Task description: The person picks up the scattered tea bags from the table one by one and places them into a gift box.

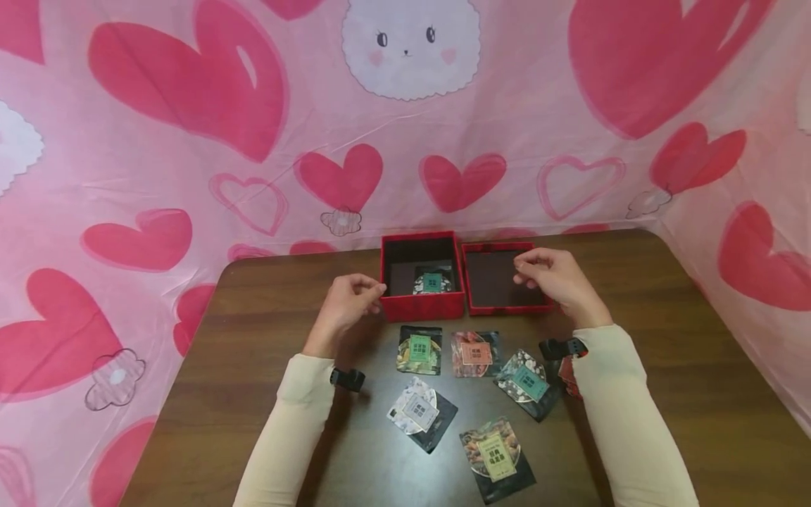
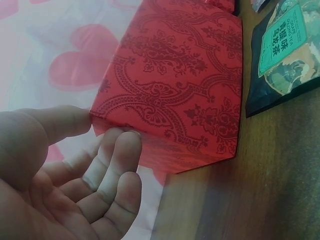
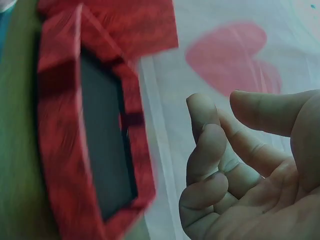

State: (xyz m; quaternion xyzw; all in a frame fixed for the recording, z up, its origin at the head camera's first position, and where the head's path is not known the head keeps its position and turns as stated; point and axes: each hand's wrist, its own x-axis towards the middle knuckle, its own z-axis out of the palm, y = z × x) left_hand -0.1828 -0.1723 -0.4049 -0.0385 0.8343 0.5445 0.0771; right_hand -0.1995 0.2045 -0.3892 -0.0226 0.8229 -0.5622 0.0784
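Note:
A red patterned box (image 1: 424, 308) stands uncovered near the back of the table, with a teal-labelled tea packet (image 1: 433, 282) lying inside. My left hand (image 1: 345, 304) grips its front left corner; in the left wrist view the thumb is on the upper edge and the fingers curl against the side (image 2: 175, 80). To the right of the box lies its red lid (image 1: 491, 278), dark inside face up. Over the lid's right side hovers my right hand (image 1: 560, 278), fingers loosely bent. The right wrist view shows nothing between that thumb and the fingers (image 3: 207, 145).
In front of the box lie several tea packets: green-labelled (image 1: 419, 350), orange-red (image 1: 475, 353), teal (image 1: 526, 384), pale (image 1: 422, 413) and yellow (image 1: 497, 458). Another red packet (image 1: 568, 377) is partly under the right forearm. A pink heart-print cloth (image 1: 393, 127) hangs behind the table.

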